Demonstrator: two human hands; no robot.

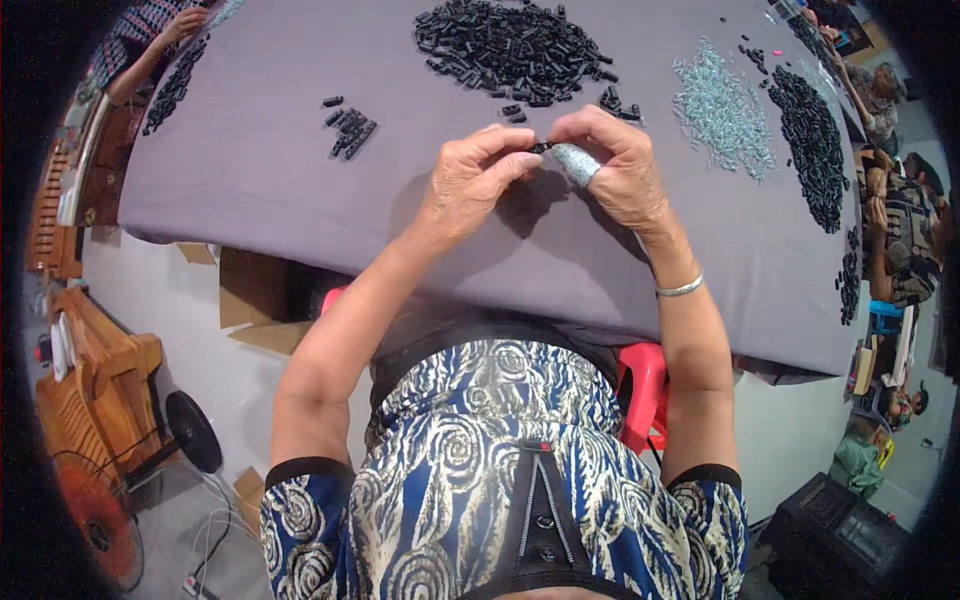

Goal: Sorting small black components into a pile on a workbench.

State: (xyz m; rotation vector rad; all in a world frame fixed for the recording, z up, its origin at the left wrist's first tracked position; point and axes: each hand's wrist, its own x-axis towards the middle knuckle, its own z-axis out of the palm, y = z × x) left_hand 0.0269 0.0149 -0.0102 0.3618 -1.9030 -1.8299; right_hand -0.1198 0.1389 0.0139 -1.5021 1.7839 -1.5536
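Down to close fingertip work now, just below the big loose heap of glossy black, plastic-looking short tubes (512,50)! Holding a small, shiny black piece (541,148) in the air between the bare left hand (475,180) and the bare right hand (625,165). Clamped at one end by left thumb and forefinger; pinched at the other by right forefinger and thumb, with a pale, speckled soft wrap (577,165) around the latter. Hard to tell at this size whether one part or two.

Looks like a fitting or adjusting step, probably mid-way. Calls next, by the look of it, for a steady left pinch and a small push or twist from the right.

Now over to the supplies, lying loose on the grey-mauve cloth (300,190): to the heap's lower left, a little cluster of black tubes (350,130); to its right, a glittering spread of small silvery-blue slivers (722,110); farther right, a long bank of black pieces (808,150).

And containers? Well below-left of the heap, under the table edge, an open brown cardboard box (245,290), showing only shadow inside.
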